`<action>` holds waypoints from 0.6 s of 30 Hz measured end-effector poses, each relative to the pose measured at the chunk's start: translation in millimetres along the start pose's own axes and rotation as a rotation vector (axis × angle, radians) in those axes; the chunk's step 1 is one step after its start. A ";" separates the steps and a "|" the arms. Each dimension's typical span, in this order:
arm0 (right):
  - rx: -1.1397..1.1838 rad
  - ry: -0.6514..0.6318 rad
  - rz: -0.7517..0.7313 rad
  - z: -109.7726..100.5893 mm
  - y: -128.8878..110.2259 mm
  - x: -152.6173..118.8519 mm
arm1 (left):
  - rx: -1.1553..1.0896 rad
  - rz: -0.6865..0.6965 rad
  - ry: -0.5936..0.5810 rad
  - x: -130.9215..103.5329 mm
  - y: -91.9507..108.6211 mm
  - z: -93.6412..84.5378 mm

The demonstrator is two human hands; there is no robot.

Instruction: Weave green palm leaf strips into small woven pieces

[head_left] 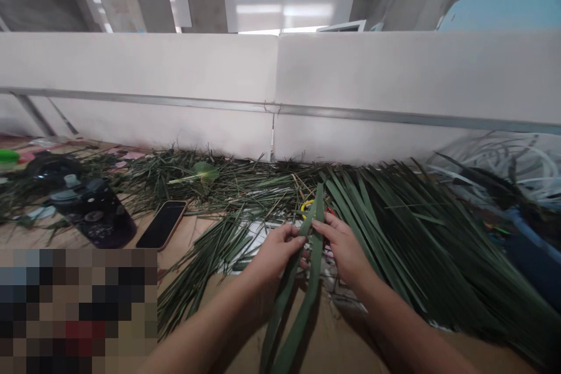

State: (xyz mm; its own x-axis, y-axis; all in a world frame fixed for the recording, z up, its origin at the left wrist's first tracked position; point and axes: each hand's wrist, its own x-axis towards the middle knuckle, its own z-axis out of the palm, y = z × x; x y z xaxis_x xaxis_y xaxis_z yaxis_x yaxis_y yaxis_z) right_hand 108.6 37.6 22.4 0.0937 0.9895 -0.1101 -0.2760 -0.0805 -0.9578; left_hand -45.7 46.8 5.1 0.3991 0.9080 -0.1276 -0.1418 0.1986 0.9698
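Note:
A long green palm leaf hangs in two strips that come together at a pointed top. My left hand pinches the left strip between thumb and fingers. On the other strip, the fingers of my right hand are closed near the same height. The lower ends of both strips run down toward me, over brown cardboard. Just behind the leaf top lies a yellow ring-shaped thing, partly hidden by my hands. Whether the two strips are one split leaf or two leaves, I cannot tell.
Right of my hands spreads a large pile of long leaves. Thin cut strips lie to the left. A phone and a dark bottle stand or lie further left. White panels rise behind, with white tubing at far right.

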 end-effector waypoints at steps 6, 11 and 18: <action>0.031 -0.008 0.003 -2.6 3.6 2.4 | -0.001 -0.029 -0.020 3.0 -3.7 -4.5; 0.079 -0.083 0.031 2.2 6.2 -1.2 | -0.018 0.003 0.071 3.3 -8.8 -0.6; 0.050 -0.093 0.009 -1.1 10.1 2.4 | 0.008 0.032 0.134 6.9 -13.6 0.5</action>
State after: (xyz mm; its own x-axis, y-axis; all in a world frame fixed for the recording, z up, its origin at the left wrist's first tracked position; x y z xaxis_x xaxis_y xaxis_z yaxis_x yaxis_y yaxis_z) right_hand 107.1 39.1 12.1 0.0027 0.9958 -0.0911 -0.3245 -0.0853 -0.9420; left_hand -40.6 50.2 -8.9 0.2694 0.9552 -0.1224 -0.1448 0.1658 0.9755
